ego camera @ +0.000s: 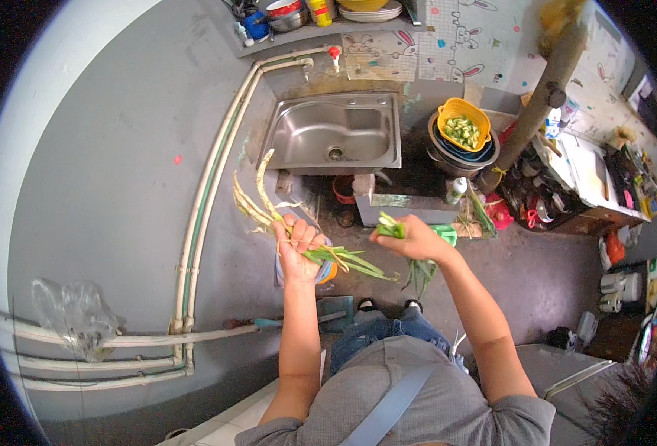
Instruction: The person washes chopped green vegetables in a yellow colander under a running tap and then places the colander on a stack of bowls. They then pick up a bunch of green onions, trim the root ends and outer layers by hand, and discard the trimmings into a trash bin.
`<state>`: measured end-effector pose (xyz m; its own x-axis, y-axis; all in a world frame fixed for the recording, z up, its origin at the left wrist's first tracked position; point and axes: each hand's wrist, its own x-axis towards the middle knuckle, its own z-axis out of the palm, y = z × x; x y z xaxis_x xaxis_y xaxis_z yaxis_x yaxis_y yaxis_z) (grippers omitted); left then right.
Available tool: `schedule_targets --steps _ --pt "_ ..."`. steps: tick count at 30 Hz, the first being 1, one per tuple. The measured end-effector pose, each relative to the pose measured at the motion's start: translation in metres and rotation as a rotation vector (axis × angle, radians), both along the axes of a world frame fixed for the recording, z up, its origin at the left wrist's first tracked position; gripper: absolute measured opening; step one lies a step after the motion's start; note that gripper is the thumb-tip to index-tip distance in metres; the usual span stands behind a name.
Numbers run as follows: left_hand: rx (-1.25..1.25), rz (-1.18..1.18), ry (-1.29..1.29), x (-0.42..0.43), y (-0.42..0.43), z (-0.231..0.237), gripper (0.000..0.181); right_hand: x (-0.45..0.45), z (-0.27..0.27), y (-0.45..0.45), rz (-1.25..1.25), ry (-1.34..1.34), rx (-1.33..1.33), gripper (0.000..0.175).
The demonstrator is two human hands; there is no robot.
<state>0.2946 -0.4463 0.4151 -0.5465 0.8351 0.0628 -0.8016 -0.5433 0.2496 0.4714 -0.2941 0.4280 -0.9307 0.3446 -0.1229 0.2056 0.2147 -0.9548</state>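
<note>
My left hand (pixel 299 248) is closed around a few long green-onion stalks (pixel 256 209); their pale ends point up and left, and their green leaves trail to the right. Level with it on the right, my right hand (pixel 415 238) grips a bunch of green leaves (pixel 390 226), whose bent tips hang below the palm. The two hands are apart. Under my left hand stands a lined bin or bucket (pixel 326 270), mostly hidden by the hand and stalks. Beyond both hands lies a stainless steel sink (pixel 334 131).
A yellow basket of cut green vegetables (pixel 465 114) rests on stacked pots (pixel 456 164) right of the sink. A white bottle (pixel 458 188) and more green onions (pixel 482 214) are on the low ledge. Pipes (pixel 211 184) run along the left wall. A dustpan (pixel 337 313) lies near my feet.
</note>
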Motion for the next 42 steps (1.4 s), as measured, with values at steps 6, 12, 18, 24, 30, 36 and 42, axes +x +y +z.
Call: schedule_targets --steps 6,12,18,24,30,36,42 --pt "0.027 -0.055 -0.011 -0.002 -0.007 -0.004 0.031 -0.033 -0.003 -0.015 0.228 -0.013 -0.302 0.02" --pt "0.046 -0.088 0.007 -0.001 -0.015 -0.007 0.033 -0.047 -0.006 -0.024 0.389 -0.106 -0.247 0.019" --pt "0.0 -0.077 0.077 -0.004 -0.024 -0.01 0.035 -0.055 -0.007 -0.032 0.419 -0.169 -0.171 0.022" --pt "-0.223 -0.009 0.155 -0.003 -0.036 -0.019 0.036 -0.068 -0.015 -0.045 0.355 -0.143 0.201 0.023" --pt "-0.357 0.031 0.235 -0.002 -0.056 -0.028 0.037 -0.088 -0.017 -0.067 0.252 -0.204 0.567 0.024" --pt "-0.513 0.19 0.231 -0.008 -0.075 -0.039 0.032 -0.117 -0.045 -0.1 0.234 -0.317 0.793 0.021" --pt "-0.548 0.303 0.226 -0.027 -0.113 -0.033 0.031 -0.142 -0.079 -0.078 -0.07 -0.424 0.702 0.021"
